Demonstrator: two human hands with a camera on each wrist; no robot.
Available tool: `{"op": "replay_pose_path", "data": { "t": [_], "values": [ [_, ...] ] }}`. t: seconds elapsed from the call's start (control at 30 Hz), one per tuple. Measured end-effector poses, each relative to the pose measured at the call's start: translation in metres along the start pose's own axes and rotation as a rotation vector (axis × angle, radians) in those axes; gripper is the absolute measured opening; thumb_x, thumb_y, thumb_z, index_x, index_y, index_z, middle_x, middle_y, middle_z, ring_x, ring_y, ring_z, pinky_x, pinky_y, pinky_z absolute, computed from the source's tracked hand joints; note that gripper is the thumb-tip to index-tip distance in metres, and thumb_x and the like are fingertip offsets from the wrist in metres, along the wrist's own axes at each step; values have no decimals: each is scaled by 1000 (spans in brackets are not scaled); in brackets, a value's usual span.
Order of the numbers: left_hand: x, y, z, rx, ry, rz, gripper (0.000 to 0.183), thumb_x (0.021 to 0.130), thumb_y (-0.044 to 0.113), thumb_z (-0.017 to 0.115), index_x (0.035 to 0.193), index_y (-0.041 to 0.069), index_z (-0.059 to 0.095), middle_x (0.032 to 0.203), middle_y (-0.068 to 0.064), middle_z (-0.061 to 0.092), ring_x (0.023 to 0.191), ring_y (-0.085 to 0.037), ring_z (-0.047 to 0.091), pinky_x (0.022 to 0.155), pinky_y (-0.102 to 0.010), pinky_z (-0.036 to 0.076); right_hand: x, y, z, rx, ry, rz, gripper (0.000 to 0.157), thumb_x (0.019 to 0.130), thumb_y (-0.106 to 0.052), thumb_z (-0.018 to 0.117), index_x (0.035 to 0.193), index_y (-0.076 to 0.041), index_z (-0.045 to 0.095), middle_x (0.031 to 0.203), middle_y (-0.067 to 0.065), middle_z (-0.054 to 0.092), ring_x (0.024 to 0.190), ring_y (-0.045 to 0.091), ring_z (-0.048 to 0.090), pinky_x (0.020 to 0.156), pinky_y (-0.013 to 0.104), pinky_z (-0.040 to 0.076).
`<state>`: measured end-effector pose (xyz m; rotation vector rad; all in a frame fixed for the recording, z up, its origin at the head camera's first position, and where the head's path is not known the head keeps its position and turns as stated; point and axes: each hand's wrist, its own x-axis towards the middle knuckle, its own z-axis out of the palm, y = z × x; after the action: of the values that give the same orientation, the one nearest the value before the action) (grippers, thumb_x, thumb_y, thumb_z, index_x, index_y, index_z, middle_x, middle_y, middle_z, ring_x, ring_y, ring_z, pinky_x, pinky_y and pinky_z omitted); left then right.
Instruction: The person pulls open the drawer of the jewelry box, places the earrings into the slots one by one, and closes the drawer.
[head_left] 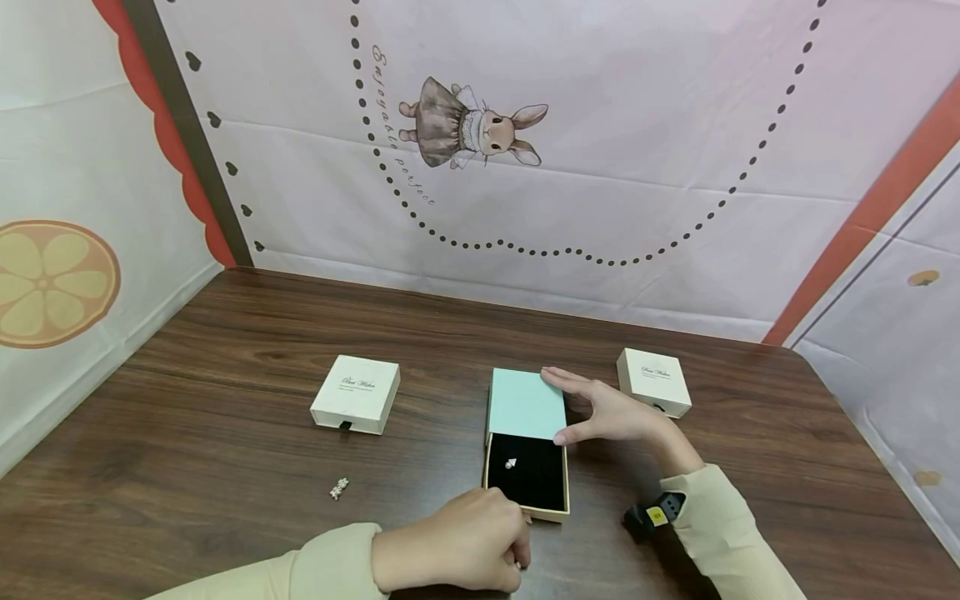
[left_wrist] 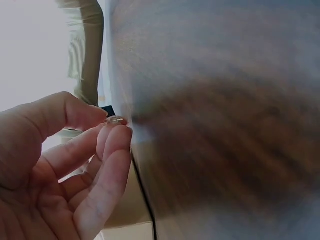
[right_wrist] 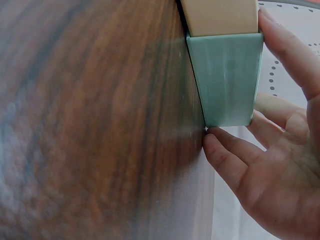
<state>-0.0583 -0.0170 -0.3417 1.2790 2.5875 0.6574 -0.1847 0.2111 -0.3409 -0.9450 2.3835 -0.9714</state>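
In the head view, a mint-green sliding jewelry box (head_left: 527,405) has its drawer (head_left: 555,516) pulled toward me. A small sparkly jewelry piece (head_left: 511,463) lies on the drawer's black lining. My right hand (head_left: 609,412) holds the mint-green sleeve along its right side, thumb at the near corner and fingers at the far end. Just in front of the drawer, my left hand (head_left: 467,540) pinches a small shiny jewelry piece (left_wrist: 116,120) between thumb and fingertips. Its exact kind I cannot tell. Left of the box, another sparkly piece (head_left: 339,488) lies on the table.
A white "Best Wishes" box (head_left: 357,393) stands at the left, and a similar white box (head_left: 654,381) behind my right hand. The brown wooden table (head_left: 247,400) is backed by a printed cloth (head_left: 637,167). A black wrist device (head_left: 654,515) sits at the right cuff.
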Motion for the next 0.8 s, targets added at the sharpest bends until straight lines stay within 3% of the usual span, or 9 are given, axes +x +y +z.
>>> {"op": "replay_pose_path", "data": {
  "t": [0.33,0.8],
  "values": [
    [-2,-2,-8,-122,-13,-29,12,64,6,68,66,18,67,52,18,53,48,15,40,49,-5,36,0,1,0,-9,0,6,86,77,-29,71,144,-7,21,151,17,13,130,38,31,98,50,36],
    [4,-4,-17,-239,89,-103,7,65,12,76,69,14,71,57,14,61,49,16,44,50,-6,40,0,0,0,6,5,9,87,76,-29,72,144,-6,21,151,16,13,133,37,25,100,51,34]
  ]
}}
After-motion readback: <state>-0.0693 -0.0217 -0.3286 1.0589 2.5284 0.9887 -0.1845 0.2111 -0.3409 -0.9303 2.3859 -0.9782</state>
